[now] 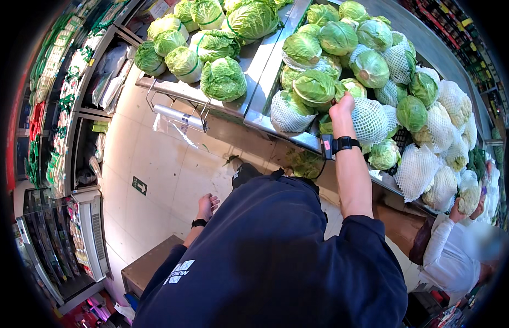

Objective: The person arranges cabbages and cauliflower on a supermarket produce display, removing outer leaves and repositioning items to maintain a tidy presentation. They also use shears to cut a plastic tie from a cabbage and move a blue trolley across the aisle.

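My right hand (343, 105) reaches into a heap of round green cabbages on a metal display stand. Its fingertips are at a pale-cut cabbage (353, 87), and whether they grip it is hidden. Close by on the left is a bare cabbage (314, 87); on the right, a cabbage in white foam netting (368, 120). Down at my left side, my left hand (207, 207) hangs over the floor, holding nothing, its fingers loosely apart. A black strap circles each wrist, and a small device sits on the right one.
Napa cabbages (223, 78) lie on the left stand, above a roll of plastic bags (180, 117). Netted cauliflowers (441, 192) fill the right end. There a person in white (451, 254) holds a cauliflower (469, 199). Loose leaves (305, 163) lie under the stand. A brown box (150, 260) stands behind my left arm.
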A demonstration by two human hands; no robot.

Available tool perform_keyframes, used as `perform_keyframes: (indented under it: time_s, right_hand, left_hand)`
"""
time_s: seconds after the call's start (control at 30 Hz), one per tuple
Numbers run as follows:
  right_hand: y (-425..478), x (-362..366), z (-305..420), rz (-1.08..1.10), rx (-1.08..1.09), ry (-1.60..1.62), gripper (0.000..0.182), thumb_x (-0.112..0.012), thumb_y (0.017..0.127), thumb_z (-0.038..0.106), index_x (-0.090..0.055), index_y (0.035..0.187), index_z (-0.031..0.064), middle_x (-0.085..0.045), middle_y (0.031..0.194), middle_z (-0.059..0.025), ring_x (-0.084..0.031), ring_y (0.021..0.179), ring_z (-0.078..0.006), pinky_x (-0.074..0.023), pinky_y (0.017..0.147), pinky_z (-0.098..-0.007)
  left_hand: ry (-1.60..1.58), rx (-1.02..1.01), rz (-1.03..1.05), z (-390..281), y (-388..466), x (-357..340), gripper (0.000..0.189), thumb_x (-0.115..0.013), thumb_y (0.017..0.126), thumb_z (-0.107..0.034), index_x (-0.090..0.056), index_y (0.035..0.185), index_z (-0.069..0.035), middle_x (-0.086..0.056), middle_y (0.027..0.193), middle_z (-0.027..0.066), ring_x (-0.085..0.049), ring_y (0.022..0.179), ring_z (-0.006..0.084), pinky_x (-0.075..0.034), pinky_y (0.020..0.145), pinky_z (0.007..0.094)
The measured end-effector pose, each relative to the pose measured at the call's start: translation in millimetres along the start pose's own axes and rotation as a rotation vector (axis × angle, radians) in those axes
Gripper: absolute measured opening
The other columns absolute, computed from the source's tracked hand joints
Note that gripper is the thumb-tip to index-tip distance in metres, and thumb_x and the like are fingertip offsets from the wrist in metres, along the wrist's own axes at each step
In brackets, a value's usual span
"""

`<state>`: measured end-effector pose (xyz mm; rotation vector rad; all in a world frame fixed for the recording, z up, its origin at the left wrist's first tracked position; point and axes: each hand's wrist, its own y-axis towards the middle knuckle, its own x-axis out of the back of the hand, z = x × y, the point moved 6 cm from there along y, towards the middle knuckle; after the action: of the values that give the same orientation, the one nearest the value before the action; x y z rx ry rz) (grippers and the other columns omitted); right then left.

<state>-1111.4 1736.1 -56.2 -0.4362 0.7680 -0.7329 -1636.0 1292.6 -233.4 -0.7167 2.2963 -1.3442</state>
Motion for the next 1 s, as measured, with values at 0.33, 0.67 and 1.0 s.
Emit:
perform_keyframes:
  time_s: [0.33, 0.67, 1.0]
  right_hand:
    - [-19.9, -61.6, 94.3, 0.396, 0.247, 0.06, 0.014, -0.048, 0.088, 0.013, -0.055, 0.1, 0.0088, -0.061, 0.088, -0.004, -0.056, 0.076, -0.016, -0.042, 0.06, -0.0313]
    - [-80.5, -64.5, 58.3, 0.479, 0.769, -1.219, 0.03, -0.066, 0.08, 0.027, -0.062, 0.101, 0.0061, -0.058, 0.062, -0.005, -0.054, 0.058, -0.016, -0.0431, 0.055, -0.0326]
    - [-77.2, -70.5, 47.9, 0.434, 1.222, -1.126, 0.017, -0.064, 0.08, 0.02, -0.068, 0.088, 0.0054, -0.064, 0.066, -0.0119, -0.061, 0.057, -0.021, -0.045, 0.055, -0.0311]
  left_hand:
    - [0.059, -0.019, -0.029, -2.7, -13.8, -13.8, 0.02, -0.041, 0.09, -0.018, -0.051, 0.1, -0.004, -0.056, 0.07, 0.0023, -0.058, 0.06, 0.0139, -0.04, 0.048, 0.0248]
    - [-0.013, 0.025, 0.071, -0.8, 21.6, -14.2, 0.021, -0.043, 0.089, -0.019, -0.051, 0.101, -0.004, -0.058, 0.072, 0.0029, -0.06, 0.062, 0.0145, -0.042, 0.05, 0.0246]
    - [0.064, -0.039, -0.003, -32.6, -5.7, -43.7, 0.017, -0.042, 0.09, -0.017, -0.05, 0.099, -0.005, -0.057, 0.069, 0.0011, -0.059, 0.06, 0.013, -0.043, 0.05, 0.0245]
